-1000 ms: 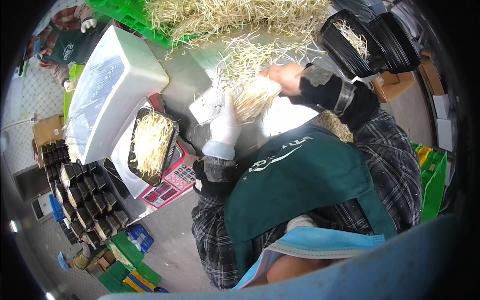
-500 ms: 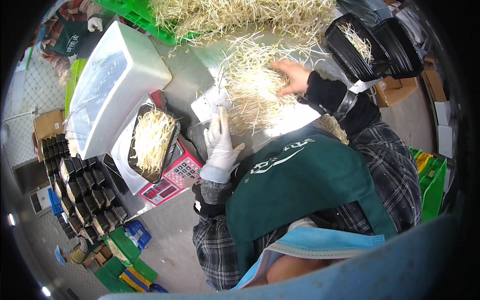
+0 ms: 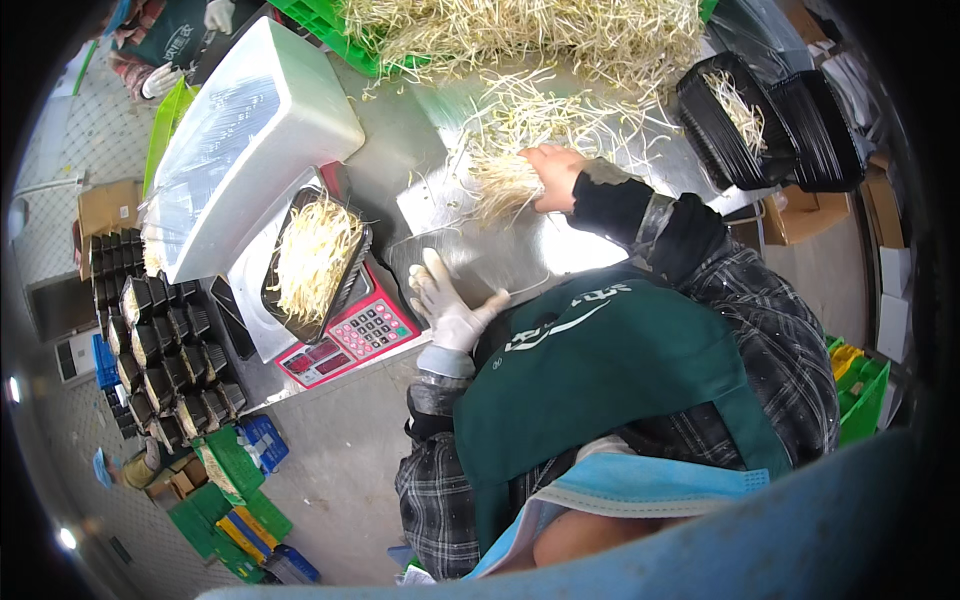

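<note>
My bare right hand [image 3: 556, 178] is closed round a bunch of bean sprouts [image 3: 503, 183] at the near side of a loose pile on the metal table [image 3: 455, 245]. My left hand [image 3: 449, 311], in a whitish glove, holds nothing; its fingers are spread above the table's near edge. To its left, a black tray heaped with bean sprouts [image 3: 318, 255] rests on the plate of a red and white weighing scale [image 3: 362, 330]. The fingertips of my right hand are partly hidden among the sprouts.
A green crate [image 3: 322, 25] with a large sprout heap [image 3: 530, 35] stands at the back. Behind the scale is a white foam box [image 3: 310, 95] with clear film. Black trays [image 3: 815, 130] sit at right; filled ones are stacked far left [image 3: 170, 360]. A gloved co-worker stands at upper left.
My right hand has come nearer and left, closing on sprouts; the near part of the loose pile has gone from its place. My left hand has drawn back from the pile, fingers spreading.
</note>
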{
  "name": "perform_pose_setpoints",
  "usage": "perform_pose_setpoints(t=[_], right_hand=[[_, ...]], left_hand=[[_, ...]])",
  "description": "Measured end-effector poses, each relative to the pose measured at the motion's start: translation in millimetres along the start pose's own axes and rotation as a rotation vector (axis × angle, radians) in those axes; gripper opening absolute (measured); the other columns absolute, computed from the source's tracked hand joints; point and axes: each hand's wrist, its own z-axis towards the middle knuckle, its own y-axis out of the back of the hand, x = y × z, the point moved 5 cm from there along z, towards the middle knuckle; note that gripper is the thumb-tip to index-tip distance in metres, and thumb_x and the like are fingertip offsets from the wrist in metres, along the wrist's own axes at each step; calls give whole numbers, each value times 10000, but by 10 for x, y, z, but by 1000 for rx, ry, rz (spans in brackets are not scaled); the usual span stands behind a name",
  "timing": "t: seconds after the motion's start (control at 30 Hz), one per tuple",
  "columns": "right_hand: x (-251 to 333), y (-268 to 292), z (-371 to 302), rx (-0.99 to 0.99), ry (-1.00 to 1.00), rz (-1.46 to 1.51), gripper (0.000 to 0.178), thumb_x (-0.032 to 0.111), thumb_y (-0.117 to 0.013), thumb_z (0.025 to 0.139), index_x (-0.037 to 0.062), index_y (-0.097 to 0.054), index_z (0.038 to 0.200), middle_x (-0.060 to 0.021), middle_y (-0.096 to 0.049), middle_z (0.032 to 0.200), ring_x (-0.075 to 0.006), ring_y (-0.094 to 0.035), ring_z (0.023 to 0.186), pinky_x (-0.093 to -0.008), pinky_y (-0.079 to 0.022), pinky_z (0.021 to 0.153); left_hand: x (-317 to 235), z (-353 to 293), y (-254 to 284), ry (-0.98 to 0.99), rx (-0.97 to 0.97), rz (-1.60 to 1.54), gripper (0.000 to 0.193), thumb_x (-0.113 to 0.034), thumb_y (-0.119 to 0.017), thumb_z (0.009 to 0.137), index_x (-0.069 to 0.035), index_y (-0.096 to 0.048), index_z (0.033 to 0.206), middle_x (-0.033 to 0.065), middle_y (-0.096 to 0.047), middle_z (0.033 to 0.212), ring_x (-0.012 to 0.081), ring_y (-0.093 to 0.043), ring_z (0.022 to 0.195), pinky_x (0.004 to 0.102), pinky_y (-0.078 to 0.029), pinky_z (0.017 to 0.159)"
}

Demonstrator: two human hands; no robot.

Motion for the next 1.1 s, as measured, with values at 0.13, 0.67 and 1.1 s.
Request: perform_pose_setpoints(t=[0.13,0.67,1.1], right_hand=[[34,279,97,-108,138,177,685,238,-692,569,33,-434,1170,-184,-511,1051,-330,-487,1012,-385,-402,854],[703,30,540,-197,107,-267,746,185,-703,512,39,-408,1182,-165,-513,966,-342,-488,949,-409,-393,812],[657,-210,667,-56,-233,-241,693,287,-728,553,31,-462,1139,-160,-573,992,-307,-549,926,-370,-405,849]], left_hand=[[-266,245,-187,-185,-48,137,1067,-466,-715,589,-35,-109,1355,272,-161,1348,395,-166,1259,536,-151,985],[1294,-1,1584,-277,-1007,-547,604,13,-467,752,107,-208,1289,236,-286,1327,339,-288,1233,420,-185,1037],[1694,322,1616,-464,-393,-1250,579,38,-292,746,35,-210,1319,198,-370,1259,263,-432,1115,362,-345,957]])
